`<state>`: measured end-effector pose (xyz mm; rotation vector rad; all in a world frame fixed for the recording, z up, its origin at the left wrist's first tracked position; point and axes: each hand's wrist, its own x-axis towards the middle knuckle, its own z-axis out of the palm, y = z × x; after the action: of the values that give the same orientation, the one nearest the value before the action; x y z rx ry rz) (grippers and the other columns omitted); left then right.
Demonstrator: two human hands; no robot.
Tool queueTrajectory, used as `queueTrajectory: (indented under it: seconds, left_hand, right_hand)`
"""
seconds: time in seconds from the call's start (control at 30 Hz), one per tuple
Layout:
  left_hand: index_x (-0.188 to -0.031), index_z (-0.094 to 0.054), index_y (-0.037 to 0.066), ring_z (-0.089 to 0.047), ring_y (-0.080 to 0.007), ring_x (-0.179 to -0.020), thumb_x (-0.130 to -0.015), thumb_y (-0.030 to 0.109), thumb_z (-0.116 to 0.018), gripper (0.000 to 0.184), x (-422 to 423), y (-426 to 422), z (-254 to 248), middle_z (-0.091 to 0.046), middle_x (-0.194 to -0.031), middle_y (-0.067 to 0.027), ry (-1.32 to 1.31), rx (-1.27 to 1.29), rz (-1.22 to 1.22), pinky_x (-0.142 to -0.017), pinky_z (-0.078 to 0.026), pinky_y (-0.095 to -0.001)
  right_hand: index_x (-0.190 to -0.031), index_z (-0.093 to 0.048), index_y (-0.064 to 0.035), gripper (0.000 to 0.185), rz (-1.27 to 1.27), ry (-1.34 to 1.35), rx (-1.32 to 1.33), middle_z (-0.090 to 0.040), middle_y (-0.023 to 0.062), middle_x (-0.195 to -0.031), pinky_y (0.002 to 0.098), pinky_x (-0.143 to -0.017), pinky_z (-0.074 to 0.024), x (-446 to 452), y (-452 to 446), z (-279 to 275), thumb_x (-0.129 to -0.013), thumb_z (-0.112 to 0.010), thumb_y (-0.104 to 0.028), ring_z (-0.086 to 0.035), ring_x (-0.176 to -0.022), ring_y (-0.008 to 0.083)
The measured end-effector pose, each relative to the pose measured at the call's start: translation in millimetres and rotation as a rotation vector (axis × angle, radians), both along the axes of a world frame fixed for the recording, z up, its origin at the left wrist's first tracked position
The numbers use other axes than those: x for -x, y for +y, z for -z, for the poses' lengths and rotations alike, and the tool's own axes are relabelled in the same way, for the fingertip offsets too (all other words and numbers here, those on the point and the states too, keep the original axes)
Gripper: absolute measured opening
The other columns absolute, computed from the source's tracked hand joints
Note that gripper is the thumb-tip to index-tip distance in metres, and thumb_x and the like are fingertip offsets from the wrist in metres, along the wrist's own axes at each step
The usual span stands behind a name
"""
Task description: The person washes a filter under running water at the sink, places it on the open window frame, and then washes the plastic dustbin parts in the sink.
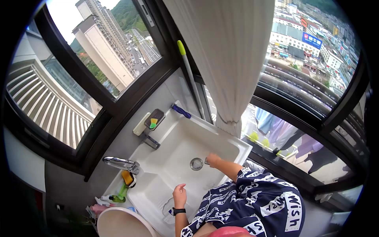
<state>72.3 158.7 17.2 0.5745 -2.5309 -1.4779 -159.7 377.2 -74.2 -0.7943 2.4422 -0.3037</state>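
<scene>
My right hand [214,160] reaches low into the white sink [177,152], just right of the round metal drain [196,164]. Its fingers are closed, with a small greyish edge showing at the fingertips; what it is I cannot make out. Over the near part of the sink, my left hand [179,194] is raised with the thumb apart from loosely bent fingers, and nothing shows in it. A black watch [179,211] circles that wrist. Below the left hand, a clear, round-edged thing [169,205] lies in the sink, partly hidden by the arm.
A chrome faucet [120,162] stands at the left rim, beside a yellow-orange sponge [127,177] and a green brush-like item [120,195]. A soap rack [154,118] holds a green-yellow sponge. A pale bucket [122,225] sits at lower left. A curtain [225,59] hangs behind.
</scene>
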Motion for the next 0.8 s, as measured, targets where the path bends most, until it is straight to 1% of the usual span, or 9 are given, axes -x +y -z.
queueTrajectory:
  seconds: [0.17, 0.37, 0.43, 0.5, 0.57, 0.6, 0.63, 0.67, 0.8]
  left_hand:
    - [-0.105, -0.071, 0.003, -0.07, -0.0297, -0.096, -0.086, 0.001, -0.054, 0.026, -13.0, 7.6, -15.3, -0.073, -0.102, -0.0162, 0.027, 0.07, -0.046, -0.086, -0.054, -0.0373]
    - [-0.106, -0.071, 0.003, -0.069, -0.0306, -0.097, -0.087, 0.002, -0.054, 0.026, -17.7, 4.8, -18.5, -0.072, -0.104, -0.0161, 0.05, 0.077, -0.068, -0.087, -0.054, -0.0376]
    - [-0.105, -0.071, 0.003, -0.069, -0.0307, -0.098, -0.087, 0.002, -0.053, 0.026, -16.5, 4.2, -25.7, -0.072, -0.105, -0.0161, 0.049, 0.07, -0.087, -0.087, -0.054, -0.0376]
    - [-0.105, -0.071, 0.003, -0.069, -0.0311, -0.099, -0.087, 0.002, -0.053, 0.025, -14.2, 3.2, -30.3, -0.072, -0.106, -0.0161, 0.046, 0.063, -0.094, -0.087, -0.054, -0.0376]
    - [-0.105, -0.071, 0.002, -0.069, -0.0315, -0.099, -0.087, 0.001, -0.053, 0.025, -15.4, -1.4, -33.8, -0.072, -0.104, -0.017, 0.072, 0.082, -0.096, -0.087, -0.054, -0.038]
    - [-0.104, -0.071, 0.002, -0.069, -0.0316, -0.098, -0.087, 0.001, -0.053, 0.025, -16.5, -2.8, -36.1, -0.072, -0.104, -0.0173, 0.071, 0.094, -0.096, -0.087, -0.054, -0.0383]
    - [-0.104, -0.071, 0.002, -0.069, -0.0317, -0.098, -0.087, 0.001, -0.053, 0.025, -13.9, 2.7, -37.1, -0.072, -0.103, -0.0175, 0.069, 0.1, -0.098, -0.087, -0.054, -0.0386]
    - [-0.104, -0.071, 0.002, -0.069, -0.032, -0.097, -0.088, 0.0, -0.052, 0.025, -14.1, 3.2, -47.5, -0.072, -0.102, -0.0178, 0.048, 0.087, -0.093, -0.087, -0.054, -0.0389]
    - [-0.104, -0.071, 0.002, -0.07, -0.0301, -0.098, -0.088, 0.001, -0.052, 0.026, -20.8, -5.2, -40.2, -0.073, -0.103, -0.0156, 0.07, 0.029, -0.136, -0.087, -0.054, -0.0373]
  right_hand:
    - [-0.112, -0.067, -0.0032, 0.057, 0.164, -0.067, 0.228, -0.062, 0.0253, -0.111, 0.0477, -0.096, -0.0512, -6.6, -2.8, -4.8, -0.064, -0.082, -0.03, -0.061, -0.109, 0.0397]
    - [-0.117, -0.06, 0.0016, 0.055, 0.1, 0.39, 0.9, -0.06, 0.0167, -0.101, 0.0405, -0.078, -0.0517, 51.4, -59.2, -221.2, -0.074, -0.081, -0.026, -0.061, -0.086, 0.032]
    - [-0.12, -0.057, 0.0006, 0.053, 0.1, 0.382, 1.035, -0.059, 0.0153, -0.104, 0.0399, -0.08, -0.0526, 35.6, -57.9, -312.3, -0.076, -0.079, -0.019, -0.062, -0.091, 0.0328]
    - [-0.121, -0.057, 0.0001, 0.054, 0.145, 0.481, 1.125, -0.058, 0.014, -0.1, 0.0378, -0.078, -0.053, 24.8, -55.2, -330.3, -0.075, -0.081, -0.016, -0.062, -0.088, 0.0291]
    - [-0.119, -0.057, 0.0014, 0.053, 0.301, 0.55, 1.305, -0.057, 0.0147, -0.1, 0.0406, -0.078, -0.0541, 17.5, -59.6, -245.0, -0.076, -0.083, -0.017, -0.062, -0.087, 0.0301]
    - [-0.117, -0.059, 0.0019, 0.056, 0.259, 0.471, 0.855, -0.06, 0.0178, -0.104, 0.0444, -0.082, -0.0548, 20.1, -55.2, -161.9, -0.072, -0.085, -0.019, -0.064, -0.091, 0.0349]
    - [-0.112, -0.064, 0.0019, 0.058, 0.175, -0.036, 0.133, -0.063, 0.0227, -0.112, 0.0464, -0.088, -0.0544, 32.2, -32.9, -42.3, -0.065, -0.088, -0.022, -0.065, -0.101, 0.0406]
    - [-0.106, -0.069, 0.0003, 0.056, 0.195, 0.005, 0.041, -0.065, 0.026, -0.114, 0.0456, -0.094, -0.0536, 7.7, -1.1, -1.6, -0.059, -0.088, -0.025, -0.063, -0.109, 0.0423]
    - [-0.101, -0.069, 0.0022, 0.052, 0.16, 0.095, 0.367, -0.069, 0.0239, -0.104, 0.0422, -0.083, -0.0553, 63.9, -53.5, -35.8, -0.064, -0.085, -0.03, -0.067, -0.095, 0.0374]
